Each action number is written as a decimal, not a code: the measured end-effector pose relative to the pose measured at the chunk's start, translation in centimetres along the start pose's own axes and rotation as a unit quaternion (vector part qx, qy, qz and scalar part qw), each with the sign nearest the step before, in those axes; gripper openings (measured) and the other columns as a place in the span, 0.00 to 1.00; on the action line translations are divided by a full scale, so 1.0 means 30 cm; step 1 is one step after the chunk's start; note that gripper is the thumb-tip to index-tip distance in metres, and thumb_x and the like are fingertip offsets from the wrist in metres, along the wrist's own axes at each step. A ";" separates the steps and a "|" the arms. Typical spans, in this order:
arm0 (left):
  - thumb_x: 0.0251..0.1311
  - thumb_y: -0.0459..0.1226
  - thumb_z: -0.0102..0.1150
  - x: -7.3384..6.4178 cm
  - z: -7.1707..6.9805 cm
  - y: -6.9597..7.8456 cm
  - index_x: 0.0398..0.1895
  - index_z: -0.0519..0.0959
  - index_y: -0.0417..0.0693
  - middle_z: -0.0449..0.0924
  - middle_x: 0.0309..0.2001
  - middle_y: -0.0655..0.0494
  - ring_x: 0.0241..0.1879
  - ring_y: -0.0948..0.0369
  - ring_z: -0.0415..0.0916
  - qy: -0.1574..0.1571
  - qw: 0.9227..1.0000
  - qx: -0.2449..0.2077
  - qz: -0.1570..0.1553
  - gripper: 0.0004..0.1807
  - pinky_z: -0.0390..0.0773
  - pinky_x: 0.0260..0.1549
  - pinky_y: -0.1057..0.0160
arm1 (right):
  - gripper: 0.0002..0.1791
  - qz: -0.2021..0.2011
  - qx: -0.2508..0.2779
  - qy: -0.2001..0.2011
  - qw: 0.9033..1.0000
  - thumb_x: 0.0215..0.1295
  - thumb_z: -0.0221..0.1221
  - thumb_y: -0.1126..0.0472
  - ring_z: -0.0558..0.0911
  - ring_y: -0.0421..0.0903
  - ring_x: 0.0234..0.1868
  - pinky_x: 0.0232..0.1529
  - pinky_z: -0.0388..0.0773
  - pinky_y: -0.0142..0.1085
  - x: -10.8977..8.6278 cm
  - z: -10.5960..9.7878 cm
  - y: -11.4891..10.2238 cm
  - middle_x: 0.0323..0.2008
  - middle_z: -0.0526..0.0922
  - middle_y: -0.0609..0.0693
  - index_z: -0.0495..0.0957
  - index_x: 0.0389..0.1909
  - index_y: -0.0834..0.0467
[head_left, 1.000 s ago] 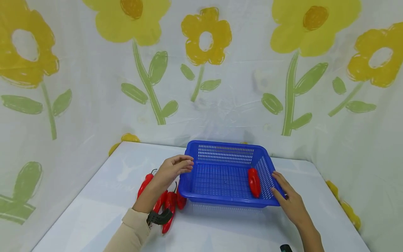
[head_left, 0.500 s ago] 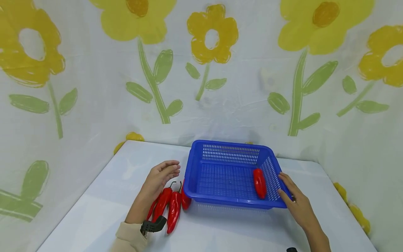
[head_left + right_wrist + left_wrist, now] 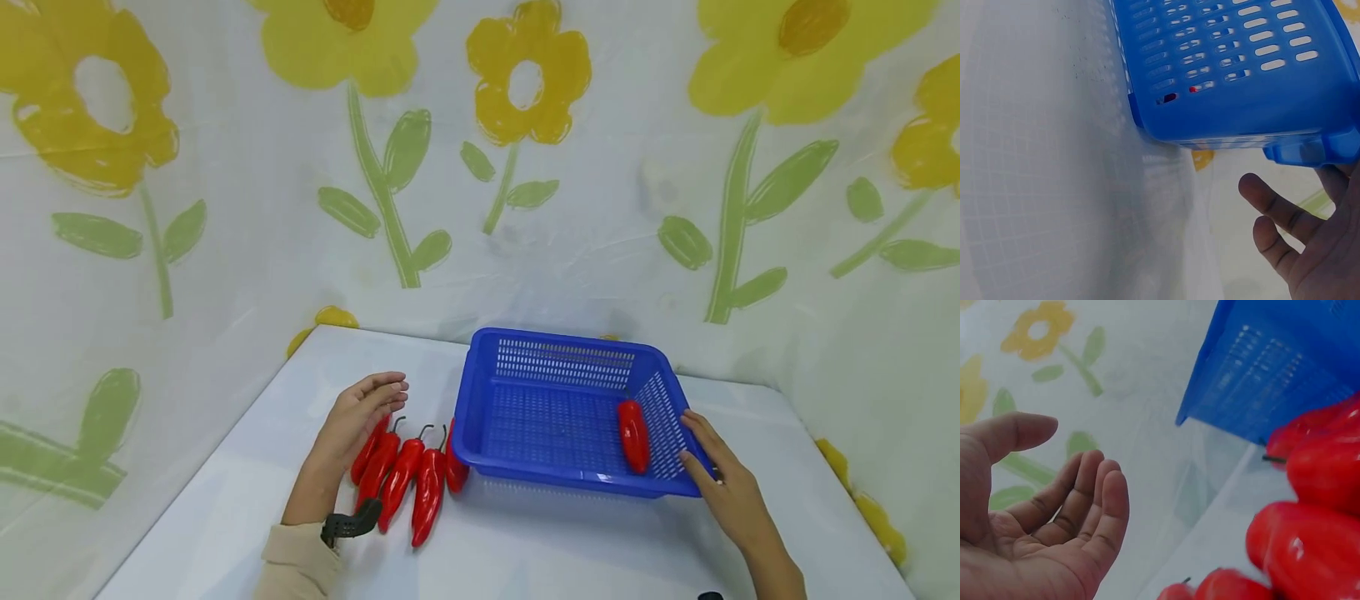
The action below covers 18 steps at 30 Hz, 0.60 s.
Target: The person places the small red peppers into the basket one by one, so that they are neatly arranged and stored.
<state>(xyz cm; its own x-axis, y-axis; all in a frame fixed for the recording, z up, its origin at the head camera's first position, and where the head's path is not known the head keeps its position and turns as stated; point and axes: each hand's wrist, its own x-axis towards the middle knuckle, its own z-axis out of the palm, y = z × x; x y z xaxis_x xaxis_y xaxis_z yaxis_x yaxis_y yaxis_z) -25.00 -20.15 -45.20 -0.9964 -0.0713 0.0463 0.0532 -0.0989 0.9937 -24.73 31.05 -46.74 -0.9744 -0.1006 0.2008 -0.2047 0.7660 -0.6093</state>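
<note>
A blue plastic basket (image 3: 555, 479) sits on the white table, with one red pepper (image 3: 634, 437) lying inside near its right wall. My right hand (image 3: 727, 487) grips the basket's right rim; in the right wrist view, two fingers (image 3: 1285, 215) extend below the rim and others are partly hidden behind it. Several red peppers with dark stems, including this one (image 3: 429, 496), lie left of the basket. The rightmost pepper (image 3: 456, 468) is partly covered by the basket's rim. My left hand (image 3: 360, 417) hovers over the leftmost peppers, fingers loosely bent, palm holding nothing.
A flower-printed cloth (image 3: 570, 250) hangs behind and beside the white table (image 3: 570, 550). The basket's far side is close to the back edge. A dark device (image 3: 352, 523) is strapped to the left wrist.
My left hand has moved left, away from the basket's left rim. The head view has swung slightly left. My right hand stays on the right rim.
</note>
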 end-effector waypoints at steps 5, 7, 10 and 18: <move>0.70 0.43 0.59 -0.007 -0.049 0.012 0.65 0.70 0.35 0.76 0.59 0.43 0.56 0.51 0.77 0.024 0.998 0.060 -0.006 0.27 0.75 0.60 0.59 | 0.34 -0.008 0.011 0.004 1.000 0.77 0.48 0.47 0.60 0.73 0.70 0.55 0.67 0.71 0.004 0.001 0.007 0.78 0.52 0.57 0.51 0.80 0.44; 0.70 0.44 0.59 -0.010 -0.066 0.015 0.65 0.70 0.35 0.76 0.59 0.42 0.56 0.51 0.77 0.034 0.996 0.081 -0.007 0.27 0.74 0.61 0.57 | 0.34 -0.009 0.016 0.004 1.000 0.77 0.48 0.47 0.59 0.72 0.70 0.55 0.66 0.72 0.006 0.004 0.008 0.78 0.51 0.57 0.51 0.80 0.44; 0.69 0.45 0.59 -0.014 -0.087 0.017 0.65 0.70 0.35 0.74 0.61 0.40 0.58 0.46 0.75 0.043 0.993 0.106 -0.014 0.29 0.70 0.65 0.51 | 0.34 -0.006 0.019 0.003 1.000 0.77 0.48 0.46 0.58 0.72 0.71 0.55 0.66 0.72 0.008 0.008 0.009 0.78 0.51 0.57 0.51 0.80 0.44; 0.67 0.47 0.62 -0.017 -0.121 -0.012 0.68 0.66 0.37 0.71 0.62 0.37 0.62 0.42 0.70 0.046 0.982 0.172 -0.062 0.34 0.65 0.66 0.41 | 0.34 0.002 0.014 -0.002 1.000 0.77 0.48 0.47 0.57 0.72 0.72 0.54 0.65 0.72 0.003 -0.003 0.004 0.79 0.50 0.55 0.50 0.80 0.44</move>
<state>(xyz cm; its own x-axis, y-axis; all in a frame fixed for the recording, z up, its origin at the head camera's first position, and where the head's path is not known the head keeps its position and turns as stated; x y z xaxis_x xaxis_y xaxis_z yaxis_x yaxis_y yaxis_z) -24.28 -23.67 -45.96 -0.9825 -0.1719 -0.0712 -0.1100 0.2283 0.9674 -24.82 31.18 -46.74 -0.9756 -0.1000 0.1955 -0.2032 0.7486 -0.6311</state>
